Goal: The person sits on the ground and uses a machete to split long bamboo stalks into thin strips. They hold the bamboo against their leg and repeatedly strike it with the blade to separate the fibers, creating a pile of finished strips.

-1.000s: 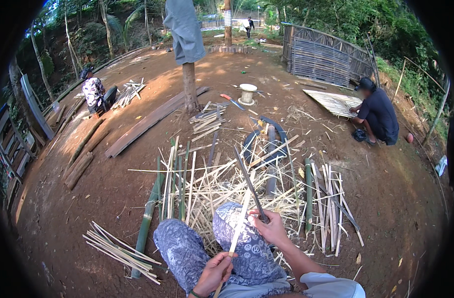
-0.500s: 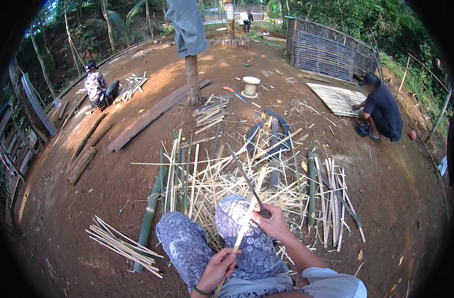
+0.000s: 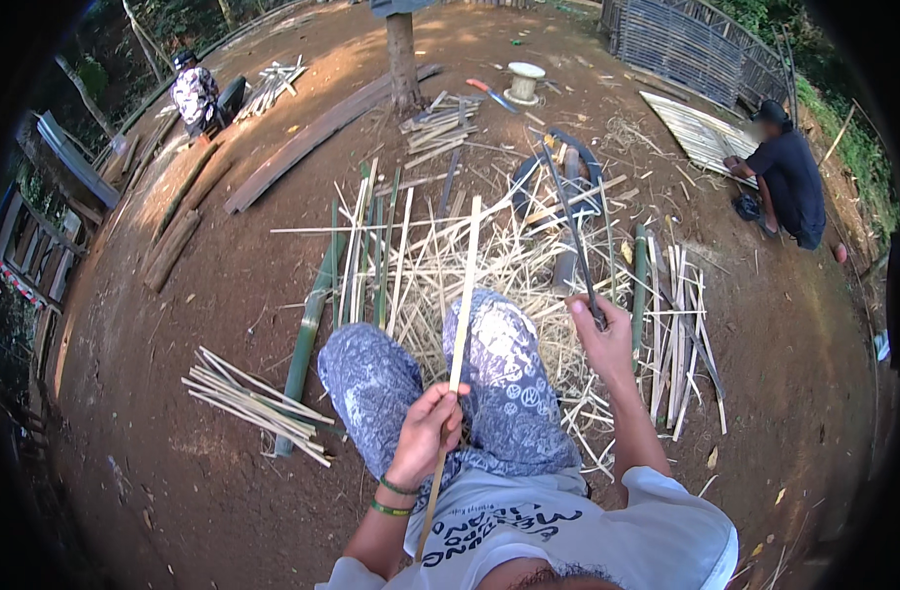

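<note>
My left hand (image 3: 431, 430) is closed around a long pale bamboo strip (image 3: 467, 295), which stands up over my knees and runs down past my wrist toward my shirt. My right hand (image 3: 604, 337) grips the dark handle of a long knife (image 3: 569, 218), its narrow blade pointing up and away. Blade and strip are apart. Beneath and beyond my knees spreads a heap of split bamboo slivers and shavings (image 3: 529, 265). Pale cut strips (image 3: 258, 401) lie in a bundle to the left, beside a green bamboo pole (image 3: 310, 339).
More strips (image 3: 678, 334) lie at the right next to a green bamboo piece (image 3: 640, 290). Ahead are a tree trunk (image 3: 403, 64), a long plank (image 3: 317, 147), a white spool (image 3: 525, 83) and an orange-handled saw (image 3: 490, 94). One person (image 3: 786, 179) squats at right by a slatted panel (image 3: 691, 128); another (image 3: 196, 96) sits far left.
My right hand with the knife has moved right, away from the strip. My left hand has risen a little with the strip, which now stands steeper. The view has tilted down.
</note>
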Available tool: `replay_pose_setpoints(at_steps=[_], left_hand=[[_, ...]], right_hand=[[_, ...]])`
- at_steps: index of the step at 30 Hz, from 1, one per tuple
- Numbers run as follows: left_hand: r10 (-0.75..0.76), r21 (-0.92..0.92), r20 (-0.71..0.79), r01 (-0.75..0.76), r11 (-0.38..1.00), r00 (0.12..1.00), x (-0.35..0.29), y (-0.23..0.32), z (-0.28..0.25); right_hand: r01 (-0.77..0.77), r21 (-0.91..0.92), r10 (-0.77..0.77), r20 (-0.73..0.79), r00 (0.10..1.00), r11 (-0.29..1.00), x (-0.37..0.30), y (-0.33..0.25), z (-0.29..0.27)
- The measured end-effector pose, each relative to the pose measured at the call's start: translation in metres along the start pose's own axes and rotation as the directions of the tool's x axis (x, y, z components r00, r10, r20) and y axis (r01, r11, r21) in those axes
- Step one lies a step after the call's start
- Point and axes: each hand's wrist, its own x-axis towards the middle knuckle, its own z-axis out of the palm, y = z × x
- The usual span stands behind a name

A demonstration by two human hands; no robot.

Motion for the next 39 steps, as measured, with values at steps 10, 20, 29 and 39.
replay_pose_setpoints(at_steps=[10,20,29,39], left_hand=[[0.065,-0.397,0.326,0.074,0.915,0.943,0.024,0.014,-0.001],[-0.019,-0.536,0.350,0.217,0.816,0.936,0.029,0.008,-0.004],[0.001,-0.508,0.388,0.213,0.834,0.922,0.028,0.007,-0.003],[0.012,-0.254,0.203,0.041,0.966,0.979,0.017,0.008,0.022]], right_hand=[[0.144,-0.072,-0.128,0.188,0.974,0.987,-0.032,0.005,0.010],[0.401,-0.352,-0.277,0.352,0.894,0.846,-0.052,0.009,0.022],[0.435,-0.390,-0.259,0.428,0.866,0.812,-0.060,0.006,0.027],[0.530,-0.364,-0.416,0.348,0.840,0.766,-0.058,0.013,0.033]])
